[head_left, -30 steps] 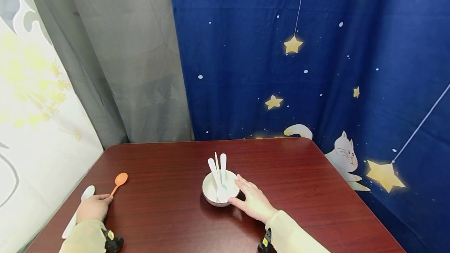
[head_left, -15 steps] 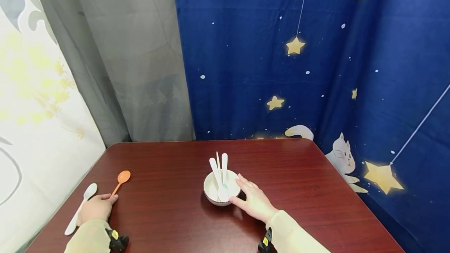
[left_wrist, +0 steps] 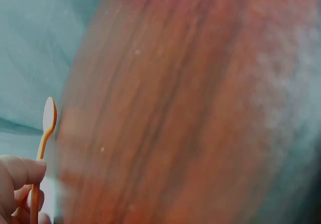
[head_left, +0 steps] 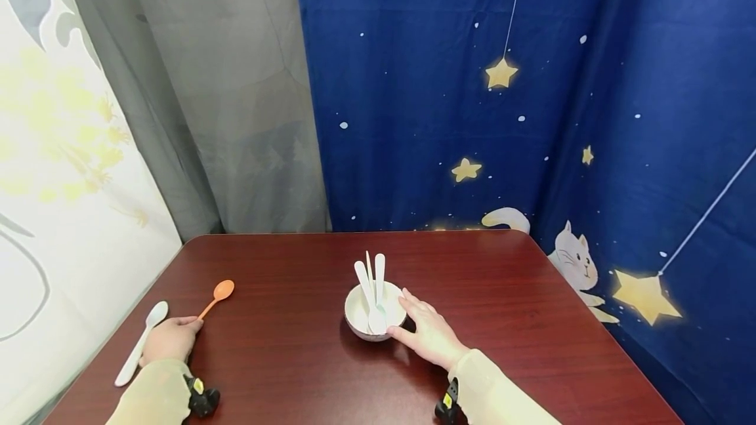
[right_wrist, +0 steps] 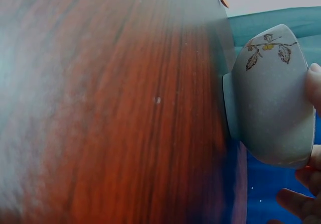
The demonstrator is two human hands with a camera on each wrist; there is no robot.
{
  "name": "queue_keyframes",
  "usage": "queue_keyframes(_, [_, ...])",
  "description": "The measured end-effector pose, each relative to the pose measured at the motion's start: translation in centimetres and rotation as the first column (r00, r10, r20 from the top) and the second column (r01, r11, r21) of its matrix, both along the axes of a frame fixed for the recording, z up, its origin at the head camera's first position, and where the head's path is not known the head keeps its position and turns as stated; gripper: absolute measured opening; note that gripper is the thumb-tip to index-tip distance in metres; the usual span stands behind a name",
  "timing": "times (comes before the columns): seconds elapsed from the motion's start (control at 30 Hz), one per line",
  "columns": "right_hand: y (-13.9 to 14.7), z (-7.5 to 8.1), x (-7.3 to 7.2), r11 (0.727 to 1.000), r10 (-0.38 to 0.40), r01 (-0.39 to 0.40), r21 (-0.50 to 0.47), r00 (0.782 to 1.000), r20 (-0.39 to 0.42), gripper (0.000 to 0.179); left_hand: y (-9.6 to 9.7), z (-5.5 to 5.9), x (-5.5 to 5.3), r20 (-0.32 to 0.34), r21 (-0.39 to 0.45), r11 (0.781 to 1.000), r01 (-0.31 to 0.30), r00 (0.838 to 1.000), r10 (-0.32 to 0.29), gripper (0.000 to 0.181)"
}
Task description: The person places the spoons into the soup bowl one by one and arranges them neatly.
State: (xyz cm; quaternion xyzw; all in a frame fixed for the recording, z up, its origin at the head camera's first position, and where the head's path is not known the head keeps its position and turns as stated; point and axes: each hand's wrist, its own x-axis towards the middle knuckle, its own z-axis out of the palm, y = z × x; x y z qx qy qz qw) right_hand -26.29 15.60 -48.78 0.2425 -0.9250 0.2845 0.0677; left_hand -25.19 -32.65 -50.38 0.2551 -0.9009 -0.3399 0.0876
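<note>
Dark red-brown table [head_left: 283, 359], streaky wood grain, slightly shiny, with rounded far corners. Backed by grey curtain [head_left: 254, 117] and blue curtain [head_left: 401, 84], latter printed with yellow stars [head_left: 501, 73] and white cat [head_left: 575, 260]. Flanked on left by white cloth [head_left: 77, 248] with pale yellow flowers. Holding orange spoon [head_left: 223, 290] in left hand [head_left: 170, 340], narrow pinch on thin handle between thumb and fingers, oval head pointing away, at left part of table; cannot tell if touching wood. Lying just beside same hand, near left edge: long white spoon [head_left: 131, 363], smooth, plain. Gripping bowl [head_left: 354, 307] at rim with right hand [head_left: 432, 333], thumb and fingers set wide round right side. Upright near table's middle, round, off-white inside, greyish outside with brown leaf branch [right_wrist: 268, 50] and small foot ring. Leaning inside bowl, upper ends raised: white spoon [head_left: 377, 322], white handle [head_left: 380, 271], thin pointed stick [head_left: 369, 266]; cannot tell materials. Wearing cream sleeves [head_left: 152, 395], black wrist cameras [head_left: 203, 400].
</note>
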Motion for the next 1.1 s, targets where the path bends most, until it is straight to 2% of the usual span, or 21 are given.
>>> queue_keyframes(0.27, [0.0, -0.1, -0.1, 1.0, 0.0, 0.0, -0.007, 1.0, -0.008, 0.077, 0.2, 0.1, -0.4, -0.11, -0.027, 0.998, 0.056, 0.992, -0.058, 0.033])
queue_keyframes(0.4, [0.0, -0.1, -0.1, 1.0, 0.001, -0.001, -0.008, 1.0, -0.009, 0.077, 0.2, -0.1, -0.5, -0.139, -0.006, 0.997, 0.083, 0.987, -0.083, 0.035])
queue_keyframes(0.73, [0.0, -0.2, -0.1, 1.0, -0.001, 0.001, -0.003, 1.0, -0.012, 0.076, -0.6, -0.4, -1.1, -0.135, 0.106, 0.981, 0.164, 0.98, -0.15, 0.038])
queue_keyframes(0.87, [-0.1, -0.2, -0.1, 1.0, -0.003, 0.003, -0.007, 1.0, -0.01, 0.076, -1.2, -0.4, -1.1, -0.128, 0.165, 0.96, 0.226, 0.97, -0.207, 0.043])
queue_keyframes(1.0, [-0.1, -0.1, -0.1, 1.0, -0.003, 0.003, -0.012, 1.0, -0.006, 0.075, -1.7, -0.3, -0.9, -0.124, 0.124, 0.963, 0.241, 0.966, -0.226, 0.04])
queue_keyframes(1.1, [-0.2, -0.2, -0.2, 1.0, 0.0, 0.0, -0.016, 1.0, -0.003, 0.075, -1.7, -0.2, -0.7, -0.121, 0.063, 0.977, 0.203, 0.973, -0.195, 0.037])
